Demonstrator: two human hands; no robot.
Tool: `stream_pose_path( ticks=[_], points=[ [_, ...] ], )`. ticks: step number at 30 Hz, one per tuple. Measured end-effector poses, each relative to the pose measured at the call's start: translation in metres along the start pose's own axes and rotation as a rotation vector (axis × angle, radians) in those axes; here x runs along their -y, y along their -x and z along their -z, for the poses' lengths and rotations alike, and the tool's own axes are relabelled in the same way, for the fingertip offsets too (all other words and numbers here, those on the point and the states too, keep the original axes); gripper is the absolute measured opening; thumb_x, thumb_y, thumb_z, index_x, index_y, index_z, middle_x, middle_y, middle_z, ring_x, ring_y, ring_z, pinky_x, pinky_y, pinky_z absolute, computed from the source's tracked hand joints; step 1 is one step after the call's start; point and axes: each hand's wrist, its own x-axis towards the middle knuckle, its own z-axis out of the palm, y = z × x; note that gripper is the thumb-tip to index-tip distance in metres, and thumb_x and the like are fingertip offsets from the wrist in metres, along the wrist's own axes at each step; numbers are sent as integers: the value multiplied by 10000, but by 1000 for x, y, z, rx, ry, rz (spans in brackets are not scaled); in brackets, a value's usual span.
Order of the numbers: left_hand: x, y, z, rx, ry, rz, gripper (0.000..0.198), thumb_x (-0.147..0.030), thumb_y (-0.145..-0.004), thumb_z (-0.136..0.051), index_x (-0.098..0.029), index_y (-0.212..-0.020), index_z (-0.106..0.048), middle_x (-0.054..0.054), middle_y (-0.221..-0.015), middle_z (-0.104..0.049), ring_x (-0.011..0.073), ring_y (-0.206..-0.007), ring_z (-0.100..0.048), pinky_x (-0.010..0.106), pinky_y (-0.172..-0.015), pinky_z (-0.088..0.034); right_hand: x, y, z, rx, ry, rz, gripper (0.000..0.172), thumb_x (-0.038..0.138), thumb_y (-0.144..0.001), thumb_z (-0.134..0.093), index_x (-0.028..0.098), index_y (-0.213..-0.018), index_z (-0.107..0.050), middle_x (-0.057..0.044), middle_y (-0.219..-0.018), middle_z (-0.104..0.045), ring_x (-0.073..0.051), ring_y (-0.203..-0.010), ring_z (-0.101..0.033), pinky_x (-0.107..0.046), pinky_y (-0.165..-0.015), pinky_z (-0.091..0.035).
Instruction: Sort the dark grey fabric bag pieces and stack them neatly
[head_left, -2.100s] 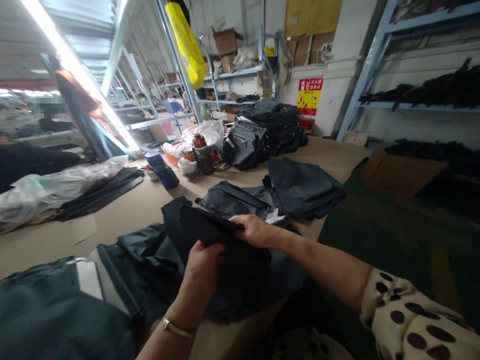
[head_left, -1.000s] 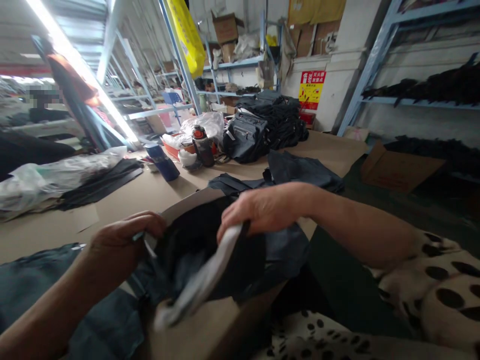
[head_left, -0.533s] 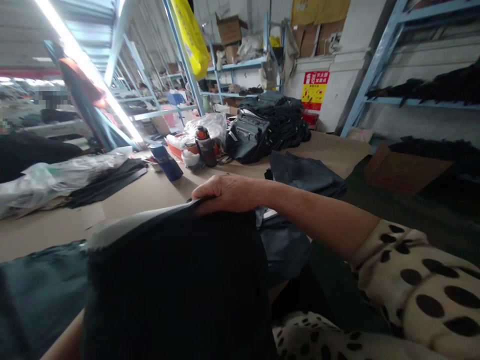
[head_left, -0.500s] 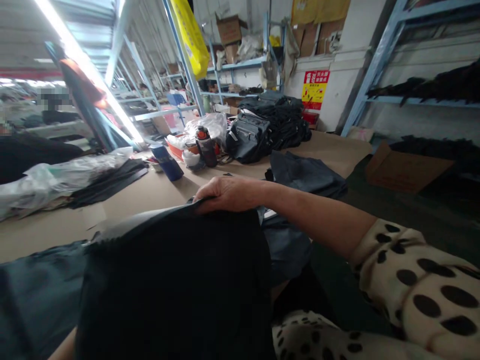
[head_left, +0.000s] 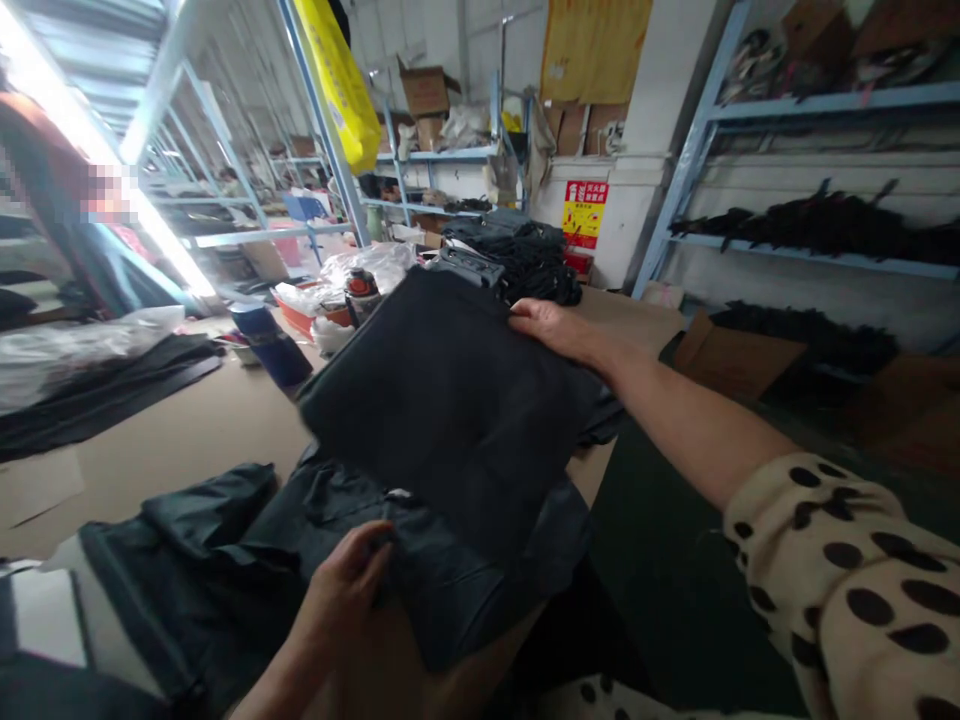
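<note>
A dark, nearly black cloth panel (head_left: 450,390) is held up at a slant over the worktable. My right hand (head_left: 551,325) pinches its upper right edge between thumb and fingers. Lower down, my left hand (head_left: 349,575) has its fingers curled at the edge of a crumpled dark blue-grey cloth piece (head_left: 465,600), and it seems to grip it. That piece lies below the panel, partly covered by it. Further dark cloth (head_left: 202,560) spreads left across the table.
A blue box (head_left: 270,345), a dark bottle with an orange-marked lid (head_left: 362,287) and a pile of dark bags (head_left: 517,250) stand beyond the panel. Plastic-wrapped goods (head_left: 82,340) lie at left. Blue shelving (head_left: 825,105) and a cardboard box (head_left: 739,355) are at right. The tabletop (head_left: 150,440) is brown.
My right hand has moved forward and right, swinging the dark panel away from me over the table. My left hand, previously hidden behind the cloth, now shows. The view has turned slightly right.
</note>
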Motion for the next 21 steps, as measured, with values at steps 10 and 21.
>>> stream_pose_path(
  ticks=[10,21],
  points=[
    [40,20,-23,-57,-596,-452,307,-363,-842,-461,-164,-974,-655,126,-1126,-620,279,-1070,-573,451,-911,-505,-49,11,20,-255,844,184,235,201,-854,-506,124,-1049,-613,-77,-997,-584,-138,-935,-529,-260,-887,-387],
    [28,24,-25,-105,-658,-488,293,-321,-857,-459,-140,-997,-643,128,-1132,-621,274,-1065,-578,447,-906,-518,-128,-23,-144,118,835,-242,422,289,-877,-500,109,-1254,-445,-152,-1238,-488,-269,-1151,-463,-450,-949,-391]
  ],
)
